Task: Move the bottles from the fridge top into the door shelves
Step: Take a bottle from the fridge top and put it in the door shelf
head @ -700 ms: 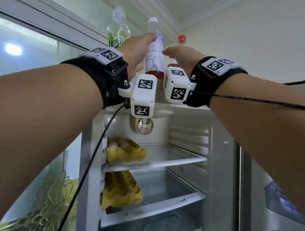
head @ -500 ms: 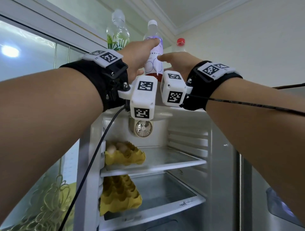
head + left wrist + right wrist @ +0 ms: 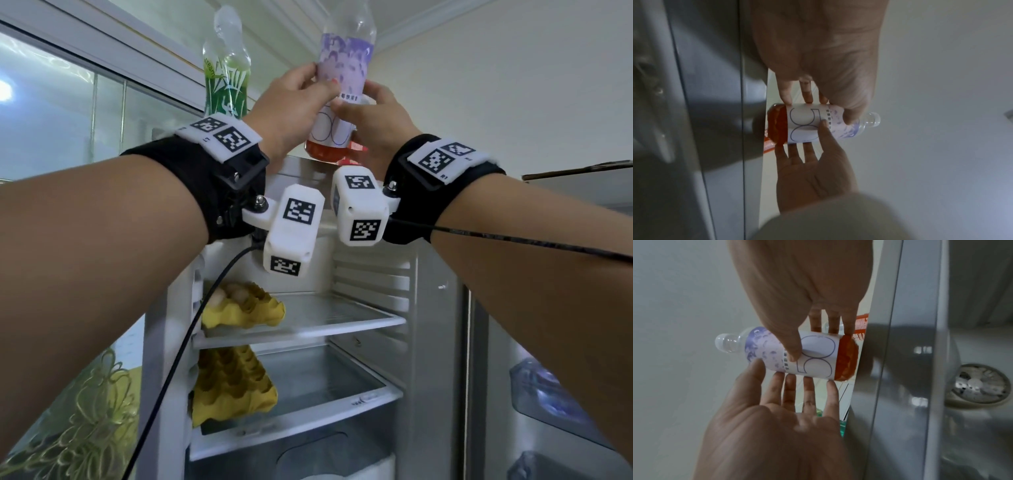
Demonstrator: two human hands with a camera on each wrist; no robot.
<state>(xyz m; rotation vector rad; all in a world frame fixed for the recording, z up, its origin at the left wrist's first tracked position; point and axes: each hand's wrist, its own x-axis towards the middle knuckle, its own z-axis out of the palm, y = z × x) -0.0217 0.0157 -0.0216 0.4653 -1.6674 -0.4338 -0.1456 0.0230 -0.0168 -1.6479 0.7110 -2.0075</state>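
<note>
Head view: both hands (image 3: 337,113) now clasp purple-label bottle (image 3: 337,85), lifted off fridge top (image 3: 294,164).

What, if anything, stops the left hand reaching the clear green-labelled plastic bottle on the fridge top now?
Probably not reachable yet: the left hand and right hand both grip the purple-and-white labelled bottle. Otherwise the way looks free; the green-labelled bottle stands beside it.

Both bare arms are reaching upward, each wearing a black wrist strap. The left hand (image 3: 291,102) and the right hand (image 3: 380,120) are facing each other, their fingers curling around one bottle between them.
</note>
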